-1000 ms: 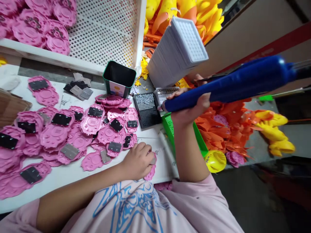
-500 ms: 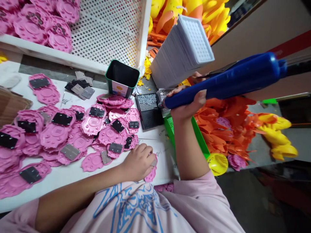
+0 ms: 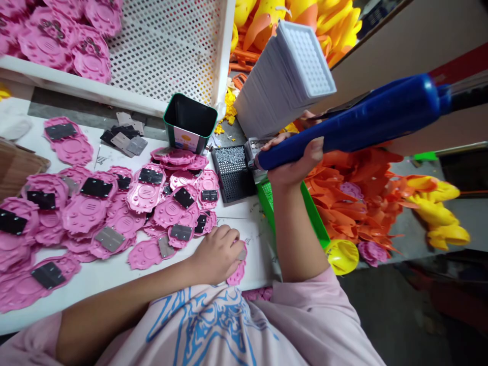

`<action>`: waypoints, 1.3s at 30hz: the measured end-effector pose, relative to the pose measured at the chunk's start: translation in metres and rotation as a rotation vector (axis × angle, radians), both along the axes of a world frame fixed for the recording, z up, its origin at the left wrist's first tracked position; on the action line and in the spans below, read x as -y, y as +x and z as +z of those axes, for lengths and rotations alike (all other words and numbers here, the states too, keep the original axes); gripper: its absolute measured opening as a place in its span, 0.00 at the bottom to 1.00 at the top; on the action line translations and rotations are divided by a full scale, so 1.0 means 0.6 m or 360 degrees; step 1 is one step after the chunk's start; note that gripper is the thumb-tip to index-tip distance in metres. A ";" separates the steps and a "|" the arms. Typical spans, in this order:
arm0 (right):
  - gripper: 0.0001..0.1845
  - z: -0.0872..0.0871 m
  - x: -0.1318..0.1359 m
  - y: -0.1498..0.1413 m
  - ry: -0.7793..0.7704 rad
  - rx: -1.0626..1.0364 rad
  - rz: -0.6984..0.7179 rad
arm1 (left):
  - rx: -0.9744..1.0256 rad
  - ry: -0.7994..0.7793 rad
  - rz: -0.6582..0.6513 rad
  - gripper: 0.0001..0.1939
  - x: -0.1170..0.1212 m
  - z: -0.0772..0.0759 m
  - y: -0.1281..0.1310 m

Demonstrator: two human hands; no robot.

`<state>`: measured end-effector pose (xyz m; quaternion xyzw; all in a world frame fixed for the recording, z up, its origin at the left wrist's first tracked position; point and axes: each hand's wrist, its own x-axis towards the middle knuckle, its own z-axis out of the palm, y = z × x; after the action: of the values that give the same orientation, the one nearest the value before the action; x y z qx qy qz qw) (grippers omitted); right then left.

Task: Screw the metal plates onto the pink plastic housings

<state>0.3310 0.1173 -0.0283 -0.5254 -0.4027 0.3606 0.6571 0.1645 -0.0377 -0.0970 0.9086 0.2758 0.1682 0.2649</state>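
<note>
My right hand is wrapped round a blue electric screwdriver, tilted with its front end low on the left, beside the black screw tray. The tray has many small holes, and small silvery screws cover its far part. My left hand lies with curled fingers on a pink plastic part at the table's front edge; most of that part is hidden under the hand, and a bit of grey plate shows on it. Left of it lie many similar pink parts with black or grey metal plates on them.
Behind the tray stand a black bin with a green rim and a white stack of trays. Loose metal plates lie left of the bin. A green basket and orange parts are on the right. A white perforated crate is at the back.
Both hands keep their places and holds. The screwdriver's rear end sits very slightly higher; the view has shifted a little.
</note>
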 end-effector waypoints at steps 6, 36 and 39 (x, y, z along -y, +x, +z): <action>0.26 -0.004 -0.006 -0.007 0.0152 -0.0135 -0.0148 | 0.0024 0.0009 0.0013 0.10 0.000 -0.001 0.000; 0.31 0.010 0.322 0.009 0.0247 -0.0319 0.0231 | -0.0038 -0.0054 -0.0013 0.08 -0.010 0.017 0.004; 0.32 0.006 0.331 0.008 0.0241 -0.0318 0.0159 | -0.0052 -0.0063 -0.0016 0.10 -0.011 0.019 0.004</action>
<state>0.3356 -0.0812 -0.0244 -0.4151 -0.3869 0.4121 0.7129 0.1671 -0.0309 -0.0857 0.9072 0.2788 0.1464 0.2790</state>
